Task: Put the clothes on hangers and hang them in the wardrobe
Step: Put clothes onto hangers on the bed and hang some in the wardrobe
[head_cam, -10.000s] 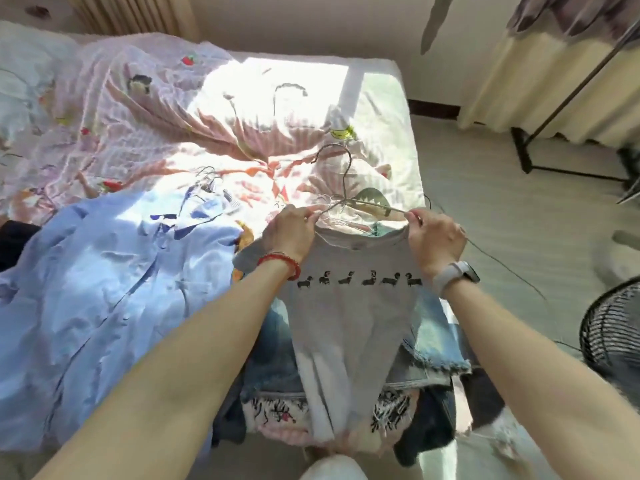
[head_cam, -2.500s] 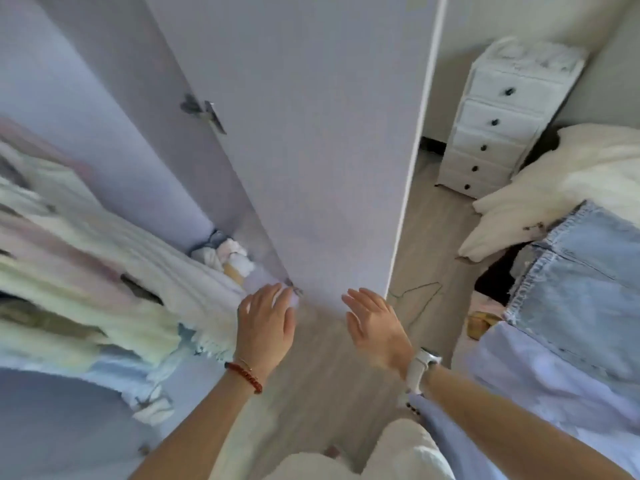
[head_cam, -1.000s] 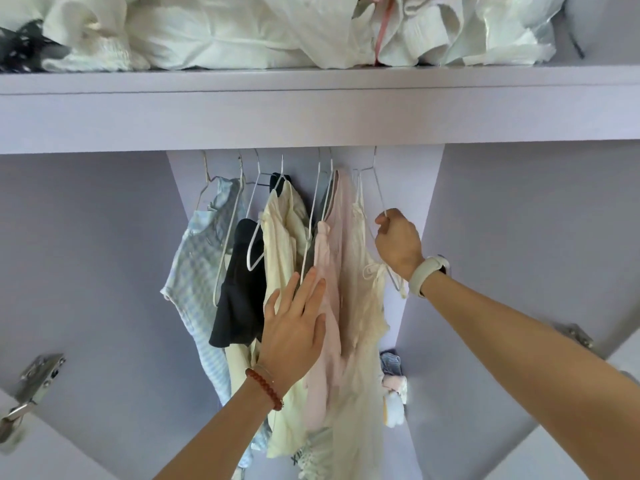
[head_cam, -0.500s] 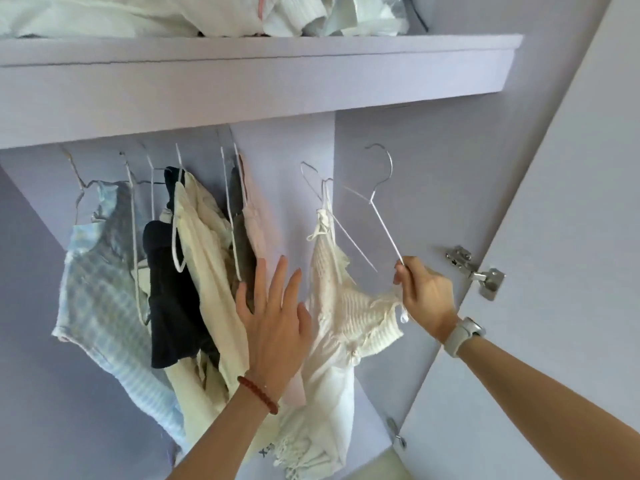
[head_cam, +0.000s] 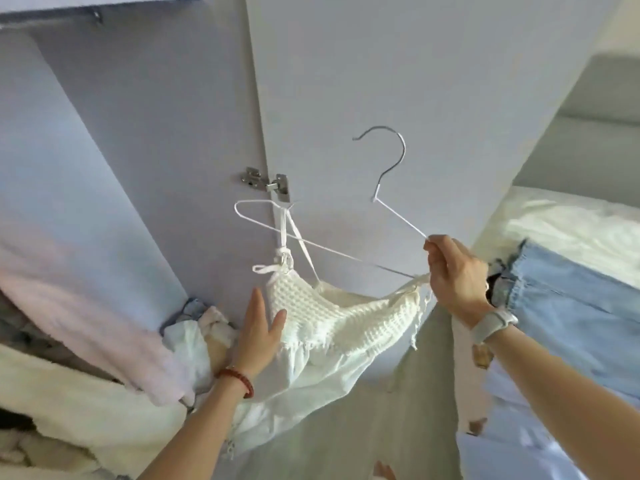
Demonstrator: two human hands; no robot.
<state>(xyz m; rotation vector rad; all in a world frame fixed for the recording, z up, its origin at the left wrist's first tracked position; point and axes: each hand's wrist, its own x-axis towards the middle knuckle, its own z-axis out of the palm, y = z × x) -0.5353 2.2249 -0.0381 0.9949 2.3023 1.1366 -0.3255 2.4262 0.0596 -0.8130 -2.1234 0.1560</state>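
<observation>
A white wire hanger with a metal hook is out of the wardrobe, tilted in front of the lilac door. My right hand pinches its right shoulder wire and a strap. A cream knitted strappy top with a white skirt part hangs from it by its straps, sagging low. My left hand is open, fingers spread, palm against the top's left side.
Hanging pink and cream clothes fill the wardrobe at lower left. A door hinge sits behind the hanger. At right, the bed holds denim jeans, light blue cloth and white bedding. Wood floor lies below.
The hanger with the cream top has come off the rail and moved right and down, out in front of the door. My left hand left the hanging clothes and touches the top. View tilted down.
</observation>
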